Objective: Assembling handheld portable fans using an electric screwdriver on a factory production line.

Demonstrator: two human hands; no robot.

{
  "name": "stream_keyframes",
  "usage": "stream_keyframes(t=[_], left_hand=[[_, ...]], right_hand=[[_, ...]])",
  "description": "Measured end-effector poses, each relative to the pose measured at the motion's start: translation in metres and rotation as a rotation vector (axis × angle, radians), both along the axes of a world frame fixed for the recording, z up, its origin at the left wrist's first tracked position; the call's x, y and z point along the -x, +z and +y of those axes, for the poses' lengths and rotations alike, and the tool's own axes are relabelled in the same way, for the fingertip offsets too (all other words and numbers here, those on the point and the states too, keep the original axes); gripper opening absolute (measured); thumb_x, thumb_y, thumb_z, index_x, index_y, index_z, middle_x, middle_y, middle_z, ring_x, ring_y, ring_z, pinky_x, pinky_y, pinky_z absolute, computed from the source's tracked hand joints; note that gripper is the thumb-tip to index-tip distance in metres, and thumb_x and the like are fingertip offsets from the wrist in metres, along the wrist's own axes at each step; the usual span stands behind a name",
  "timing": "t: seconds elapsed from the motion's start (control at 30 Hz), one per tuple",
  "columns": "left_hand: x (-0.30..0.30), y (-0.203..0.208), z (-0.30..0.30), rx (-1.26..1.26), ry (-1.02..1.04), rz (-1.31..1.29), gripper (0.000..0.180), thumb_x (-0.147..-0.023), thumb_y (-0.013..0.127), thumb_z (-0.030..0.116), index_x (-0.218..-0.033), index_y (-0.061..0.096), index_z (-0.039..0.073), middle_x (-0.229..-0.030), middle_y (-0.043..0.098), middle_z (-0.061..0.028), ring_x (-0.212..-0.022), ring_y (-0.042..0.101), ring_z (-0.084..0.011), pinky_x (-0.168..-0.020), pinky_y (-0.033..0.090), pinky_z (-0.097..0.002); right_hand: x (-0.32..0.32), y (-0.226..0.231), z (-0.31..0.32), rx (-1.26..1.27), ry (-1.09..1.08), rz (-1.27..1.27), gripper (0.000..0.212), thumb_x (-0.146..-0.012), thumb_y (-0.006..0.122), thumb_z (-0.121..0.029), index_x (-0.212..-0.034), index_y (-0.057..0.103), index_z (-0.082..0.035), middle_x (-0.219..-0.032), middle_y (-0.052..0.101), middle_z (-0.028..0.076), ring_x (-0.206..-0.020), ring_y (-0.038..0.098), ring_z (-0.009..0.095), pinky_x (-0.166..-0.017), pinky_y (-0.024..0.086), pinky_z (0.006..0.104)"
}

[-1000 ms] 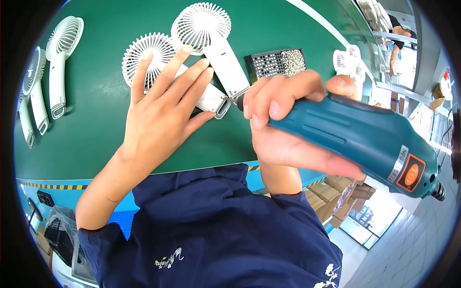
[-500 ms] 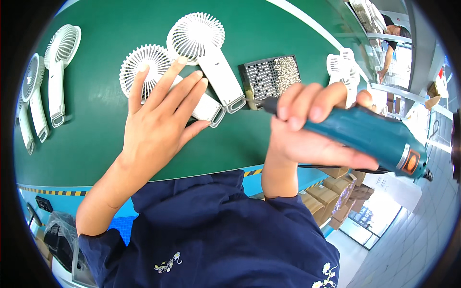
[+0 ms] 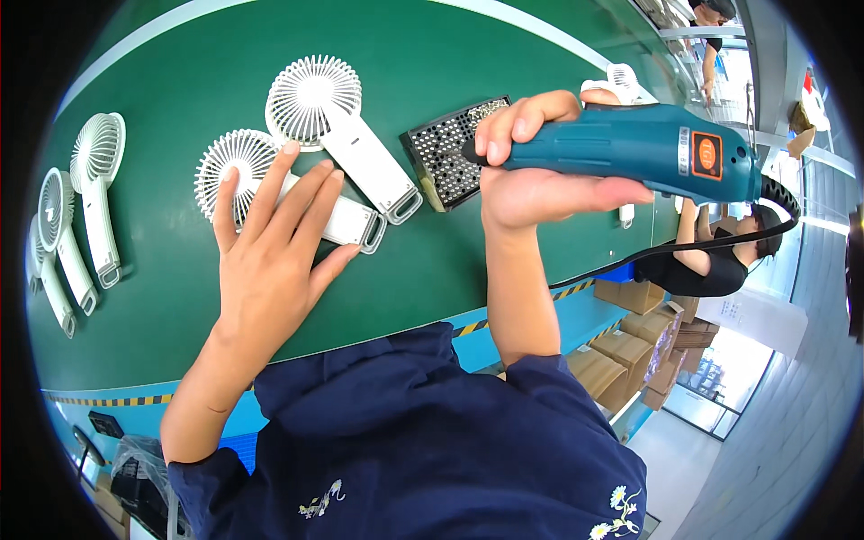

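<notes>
So right now the left hand (image 3: 270,261) is lying flat with the fingers spread, pressing down on the handle of a white handheld fan (image 3: 270,184) on the green counter (image 3: 432,261), not gripping anything. The right hand (image 3: 540,180) is wrapped tight around a teal electric screwdriver (image 3: 630,148), lifted up off the counter, with its tip pointing at the black screw tray (image 3: 450,148) just past the fingertips. Its black cord (image 3: 711,243) loops off to the right.

Progress-wise, my guess is the driver is at the tray for a screw and the pinned fan isn't fastened yet at this spot, though I can't make out any screw or hole from here. A second white fan (image 3: 337,126) lies just beyond the left hand, touching or nearly touching the first one. Whether that one's finished I can't tell. Further out left of the left hand there's a row of more white fans (image 3: 85,207) lined up near the counter edge, and another white piece (image 3: 621,81) sits behind the right hand.

The counter is a smooth dark green mat with a yellow-black striped front edge. Beyond the right hand a person in a dark top (image 3: 711,261) is at the next station, with stacked cardboard boxes (image 3: 630,342) on a pale floor.
</notes>
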State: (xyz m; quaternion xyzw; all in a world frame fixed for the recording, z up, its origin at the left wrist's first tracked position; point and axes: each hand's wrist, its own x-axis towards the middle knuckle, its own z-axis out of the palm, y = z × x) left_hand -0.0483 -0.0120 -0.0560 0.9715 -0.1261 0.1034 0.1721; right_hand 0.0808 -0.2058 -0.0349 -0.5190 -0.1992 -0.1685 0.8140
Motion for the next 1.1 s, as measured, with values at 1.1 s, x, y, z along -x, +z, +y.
stream_keyframes(t=[1.1], left_hand=[[-0.001,-0.001,-0.003,-0.008,0.01,0.02,0.06,-0.08,0.073,0.032,-0.132,0.057,0.007,-0.137,0.055,-0.0034,-0.141,0.036,-0.0265,-0.117,0.013,-0.0535]], right_hand=[[-0.013,-0.002,-0.005,-0.024,-0.122,0.196,0.093,-0.076,0.021,-0.092,-0.112,0.038,-0.008,-0.061,0.048,0.006,-0.039,0.043,0.017,-0.038,0.04,0.0294]])
